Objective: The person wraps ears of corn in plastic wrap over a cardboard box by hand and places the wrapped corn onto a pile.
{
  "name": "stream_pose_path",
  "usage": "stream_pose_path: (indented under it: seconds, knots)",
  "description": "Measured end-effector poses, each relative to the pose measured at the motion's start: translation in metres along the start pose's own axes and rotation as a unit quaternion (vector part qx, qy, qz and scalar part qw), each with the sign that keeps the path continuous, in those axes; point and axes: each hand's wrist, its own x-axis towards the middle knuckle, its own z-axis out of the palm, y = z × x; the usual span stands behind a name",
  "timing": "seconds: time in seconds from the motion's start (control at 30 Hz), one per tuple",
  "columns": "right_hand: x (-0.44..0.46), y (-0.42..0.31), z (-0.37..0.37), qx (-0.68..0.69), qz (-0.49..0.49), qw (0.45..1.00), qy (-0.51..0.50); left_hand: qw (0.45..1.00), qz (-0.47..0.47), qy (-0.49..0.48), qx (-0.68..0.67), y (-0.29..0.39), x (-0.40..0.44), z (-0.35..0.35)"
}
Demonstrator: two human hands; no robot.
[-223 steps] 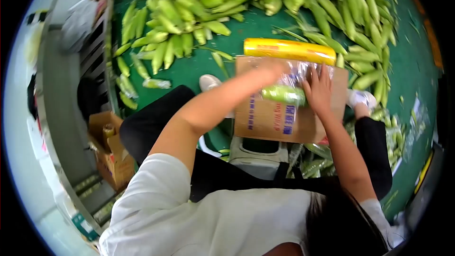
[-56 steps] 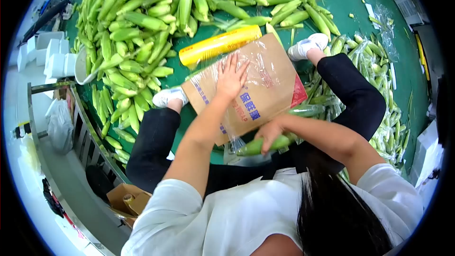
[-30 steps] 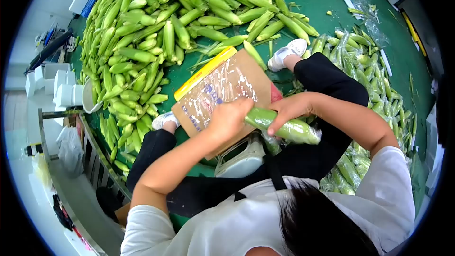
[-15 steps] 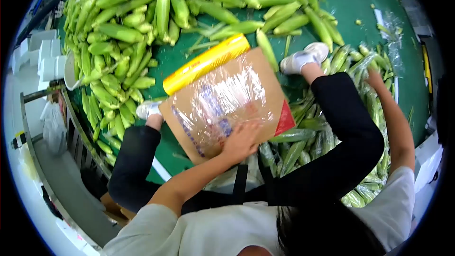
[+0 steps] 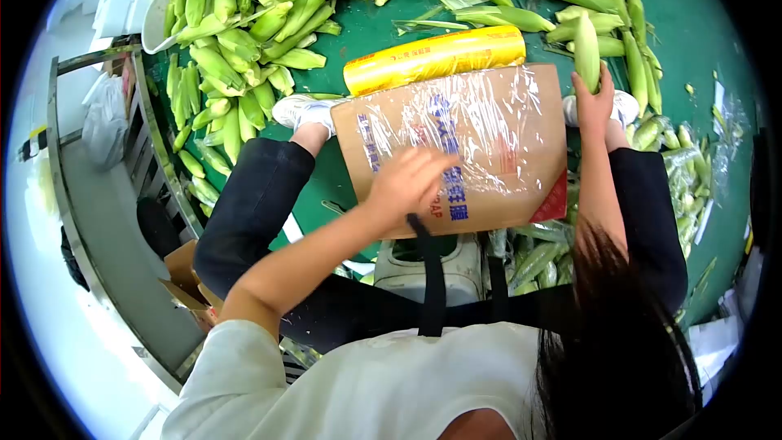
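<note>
My right hand (image 5: 595, 99) is wrapped around the lower end of an ear of corn (image 5: 586, 50) in its green husk, which it holds upright. This hand is beyond the right edge of a cardboard box (image 5: 521, 204) that lies between my legs. Clear plastic film (image 5: 489, 114) covers much of the box's top. Over the front part of the box is my left hand (image 5: 411, 183), somewhat blurred, its fingers extended and holding nothing; whether it touches the film I cannot tell. Along the box's far edge lies a yellow roll of cling film (image 5: 436, 59).
Husked green corn (image 5: 285, 12) is heaped across the far side and left of the green floor (image 5: 358, 24). Film-wrapped corn (image 5: 542, 265) lies under and right of my right leg. A metal rack (image 5: 61, 114) stands at the left, with an opened carton (image 5: 191, 285) near my left knee.
My right hand has come from the wrapped corn at the right to the box's far right side and now holds an ear of corn. My left hand stays over the box. The view has shifted.
</note>
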Motion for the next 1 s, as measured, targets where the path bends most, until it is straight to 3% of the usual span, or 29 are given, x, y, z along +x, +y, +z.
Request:
stream_pose_path:
  seconds: [0.03, 0.13, 0.17, 0.23, 0.3, 0.37, 0.43, 0.47, 0.5, 0.57, 0.6, 0.7, 0.8, 0.83, 0.93, 0.97, 1.0]
  knots:
    - [-0.013, -0.026, -0.014, 0.081, -0.042, 0.996, -0.007, 0.995, 0.060, 0.039, 0.065, 0.002, 0.019, -0.010]
    - [-0.076, -0.139, -0.041, -0.008, -0.277, 0.932, -0.235, 0.963, 0.091, 0.066, 0.246, 0.025, 0.060, -0.016]
    - [-0.089, -0.159, -0.050, -0.038, -0.337, 0.893, -0.297, 0.978, 0.028, 0.015, 0.206, 0.016, 0.059, -0.007]
    - [-0.114, -0.147, -0.052, -0.092, -0.250, 0.959, -0.097, 0.984, -0.100, -0.086, 0.124, -0.024, 0.041, 0.027]
    - [-0.145, -0.145, -0.060, -0.226, -0.069, 0.964, -0.121, 0.981, -0.104, -0.053, 0.154, -0.034, 0.018, 0.036]
    - [-0.179, -0.135, -0.061, -0.342, 0.134, 0.919, -0.144, 0.978, -0.112, -0.035, 0.172, -0.032, 0.008, 0.039]
    - [-0.194, -0.101, -0.054, -0.298, 0.131, 0.919, -0.223, 0.975, -0.131, -0.024, 0.176, -0.025, 0.000, 0.042]
    - [-0.194, -0.115, -0.060, -0.255, 0.153, 0.924, -0.239, 0.976, -0.121, -0.018, 0.181, -0.028, -0.004, 0.042]
    - [-0.192, -0.104, -0.064, -0.081, 0.213, 0.943, -0.242, 0.977, -0.117, -0.020, 0.178, -0.030, -0.008, 0.040]
    - [-0.180, -0.072, -0.071, 0.270, 0.307, 0.883, -0.230, 0.978, -0.109, -0.022, 0.174, -0.036, -0.014, 0.036]
    - [-0.178, -0.102, -0.073, 0.342, 0.164, 0.906, -0.186, 0.980, -0.101, -0.030, 0.171, -0.040, -0.015, 0.038]
    - [-0.166, -0.175, -0.037, 0.174, -0.131, 0.946, -0.242, 0.982, -0.095, -0.044, 0.158, -0.037, -0.016, 0.049]
    - [-0.163, -0.148, 0.031, -0.011, -0.252, 0.916, -0.313, 0.988, -0.027, 0.016, 0.148, -0.034, -0.031, 0.032]
    - [-0.163, -0.141, 0.035, -0.007, -0.295, 0.907, -0.300, 0.988, -0.001, 0.029, 0.151, -0.028, -0.044, 0.025]
    - [-0.168, -0.143, 0.027, -0.018, -0.410, 0.879, -0.243, 0.979, 0.073, -0.140, 0.126, -0.061, -0.108, 0.006]
    - [-0.168, -0.146, 0.022, -0.054, -0.421, 0.863, -0.273, 0.969, 0.096, -0.191, 0.125, -0.064, -0.121, 0.001]
    - [-0.163, -0.150, 0.019, -0.089, -0.436, 0.845, -0.297, 0.967, 0.101, -0.182, 0.148, -0.067, -0.123, -0.007]
